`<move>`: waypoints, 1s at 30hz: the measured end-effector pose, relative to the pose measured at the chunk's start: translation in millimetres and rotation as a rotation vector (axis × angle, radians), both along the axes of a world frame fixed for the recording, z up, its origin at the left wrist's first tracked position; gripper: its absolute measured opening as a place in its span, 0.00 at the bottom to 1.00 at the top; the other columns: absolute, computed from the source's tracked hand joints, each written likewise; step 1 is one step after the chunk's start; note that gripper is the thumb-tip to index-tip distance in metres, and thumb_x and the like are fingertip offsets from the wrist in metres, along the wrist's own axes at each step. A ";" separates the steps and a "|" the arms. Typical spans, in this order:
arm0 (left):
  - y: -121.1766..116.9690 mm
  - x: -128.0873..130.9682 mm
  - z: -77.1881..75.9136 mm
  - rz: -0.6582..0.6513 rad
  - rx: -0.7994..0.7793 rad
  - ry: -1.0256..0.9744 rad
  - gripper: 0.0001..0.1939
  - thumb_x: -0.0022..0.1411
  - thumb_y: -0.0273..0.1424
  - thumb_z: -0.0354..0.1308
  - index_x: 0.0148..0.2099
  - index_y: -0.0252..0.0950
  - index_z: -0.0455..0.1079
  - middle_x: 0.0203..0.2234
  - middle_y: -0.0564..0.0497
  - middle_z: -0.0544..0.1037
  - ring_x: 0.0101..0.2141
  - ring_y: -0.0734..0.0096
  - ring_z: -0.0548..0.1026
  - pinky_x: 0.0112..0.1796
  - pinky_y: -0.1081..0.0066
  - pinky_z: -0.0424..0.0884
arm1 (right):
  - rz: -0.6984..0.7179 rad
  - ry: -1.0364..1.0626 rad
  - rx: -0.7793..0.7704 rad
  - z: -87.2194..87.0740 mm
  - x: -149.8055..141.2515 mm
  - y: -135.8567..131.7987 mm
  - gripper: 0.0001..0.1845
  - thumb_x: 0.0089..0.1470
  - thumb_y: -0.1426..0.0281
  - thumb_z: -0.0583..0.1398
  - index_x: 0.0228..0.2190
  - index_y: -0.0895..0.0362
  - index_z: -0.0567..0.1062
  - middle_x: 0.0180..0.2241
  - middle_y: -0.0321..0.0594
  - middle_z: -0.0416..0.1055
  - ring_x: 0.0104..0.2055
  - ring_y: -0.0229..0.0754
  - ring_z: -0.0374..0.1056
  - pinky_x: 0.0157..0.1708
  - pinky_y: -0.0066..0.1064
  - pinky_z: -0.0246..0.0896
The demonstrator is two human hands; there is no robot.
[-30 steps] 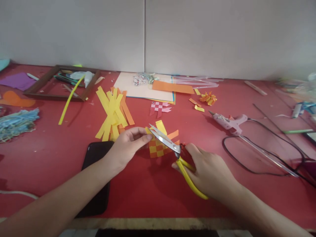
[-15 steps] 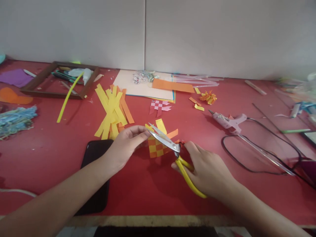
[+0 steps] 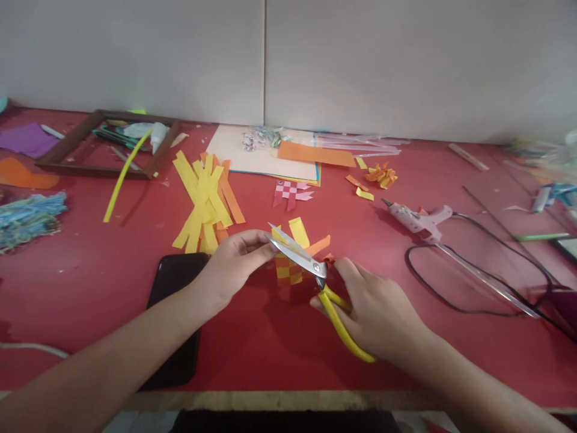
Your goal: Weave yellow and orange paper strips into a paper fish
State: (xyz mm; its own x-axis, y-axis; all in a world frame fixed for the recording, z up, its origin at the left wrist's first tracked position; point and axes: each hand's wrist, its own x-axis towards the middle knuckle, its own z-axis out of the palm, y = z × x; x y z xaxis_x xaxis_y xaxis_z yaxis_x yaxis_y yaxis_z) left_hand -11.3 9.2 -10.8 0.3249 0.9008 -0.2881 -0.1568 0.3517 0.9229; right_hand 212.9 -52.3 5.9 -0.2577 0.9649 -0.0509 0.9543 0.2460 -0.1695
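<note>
My right hand (image 3: 376, 307) is closed around the yellow handles of a pair of scissors (image 3: 300, 257), whose blades are slightly parted and point up to the left. Behind the blades is a woven yellow-and-orange paper piece (image 3: 288, 275), with loose strip ends sticking out at its top and right. My left hand (image 3: 241, 261) pinches this woven paper at its left side, fingertips close to the scissor tips. The blades hide part of the weave, so I cannot tell whether they touch a strip. Beyond it lies a small pink checkered paper fish (image 3: 291, 192).
Yellow paper strips (image 3: 202, 195) and a black phone (image 3: 174, 325) lie left. A pink glue gun (image 3: 419, 219) with a looped cord is at right. Further back are paper sheets (image 3: 243, 159), paper scraps (image 3: 381, 175) and a brown wooden frame (image 3: 97, 171) around tools.
The woven paper has shifted and tilted slightly to the right behind the blades. My left fingertips have moved a little right, and the scissors slightly left.
</note>
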 end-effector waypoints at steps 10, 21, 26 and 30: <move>0.0 -0.9 -0.6 -0.007 0.024 0.003 0.09 0.56 0.35 0.67 0.37 0.37 0.79 0.34 0.51 0.81 0.40 0.66 0.76 0.48 0.66 0.67 | 0.030 0.008 0.041 -1.9 1.5 0.5 0.17 0.57 0.54 0.53 0.29 0.53 0.58 0.21 0.34 0.66 0.18 0.38 0.62 0.20 0.27 0.37; 0.4 0.2 0.6 0.000 0.030 -0.012 0.07 0.56 0.35 0.67 0.36 0.38 0.79 0.34 0.51 0.81 0.40 0.67 0.76 0.48 0.67 0.67 | 0.033 0.015 0.044 0.6 1.8 0.7 0.19 0.58 0.52 0.51 0.27 0.54 0.59 0.19 0.34 0.65 0.16 0.36 0.59 0.19 0.26 0.35; 0.0 0.4 0.9 0.022 0.024 -0.001 0.06 0.54 0.34 0.68 0.34 0.37 0.79 0.34 0.50 0.81 0.39 0.66 0.76 0.47 0.66 0.68 | 0.027 0.018 0.027 0.5 2.4 1.5 0.20 0.58 0.51 0.50 0.27 0.54 0.60 0.19 0.35 0.65 0.16 0.36 0.59 0.19 0.27 0.36; -0.3 -0.7 -0.3 0.017 0.021 -0.004 0.07 0.55 0.35 0.68 0.35 0.38 0.79 0.35 0.50 0.81 0.40 0.67 0.76 0.48 0.67 0.67 | 0.023 0.012 0.018 -0.5 2.5 1.9 0.21 0.58 0.49 0.50 0.27 0.54 0.61 0.19 0.34 0.65 0.15 0.36 0.58 0.19 0.27 0.35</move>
State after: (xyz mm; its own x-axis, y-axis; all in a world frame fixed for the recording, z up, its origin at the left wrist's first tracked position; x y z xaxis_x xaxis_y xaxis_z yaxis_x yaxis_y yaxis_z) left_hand -12.1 8.9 -11.2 0.3106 0.9122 -0.2673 -0.1665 0.3291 0.9295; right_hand 215.4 -50.4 5.3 -0.2802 0.9595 -0.0302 0.9464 0.2708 -0.1758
